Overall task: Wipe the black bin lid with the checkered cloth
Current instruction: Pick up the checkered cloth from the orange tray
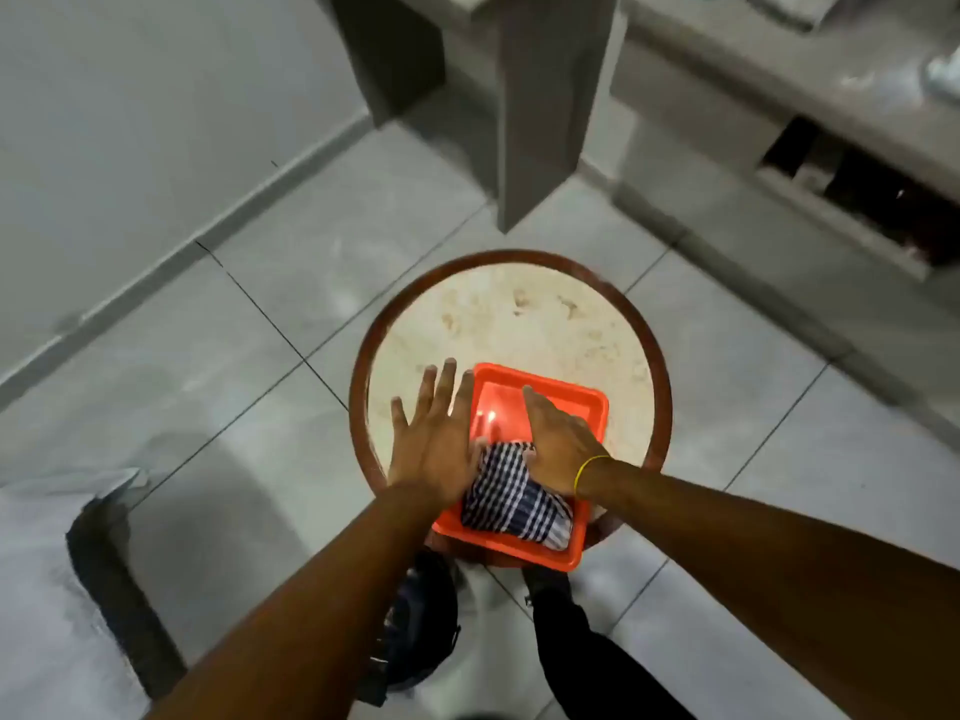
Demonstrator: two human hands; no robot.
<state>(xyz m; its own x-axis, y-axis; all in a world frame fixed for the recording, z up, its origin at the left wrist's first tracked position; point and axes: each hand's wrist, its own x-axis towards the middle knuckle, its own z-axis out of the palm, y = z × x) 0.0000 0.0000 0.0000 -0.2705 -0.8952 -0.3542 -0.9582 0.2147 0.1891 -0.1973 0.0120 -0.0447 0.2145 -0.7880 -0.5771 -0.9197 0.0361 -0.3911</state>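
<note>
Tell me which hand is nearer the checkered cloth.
Right. The right hand rests on the checkered cloth in the orange tray; the left hand lies flat beside it, at its left edge.

No writing, label, brand, number or sign could be read anywhere in the frame; nothing I looked at bore a legible mark, and the background was too blurred.

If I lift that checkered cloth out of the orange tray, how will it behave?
The checkered cloth lies bunched in soft folds, so it will likely flop and hang loose. It looks thin, so probably light. The right hand rests on one end of it in the orange tray, so the free end would probably trail.
</note>
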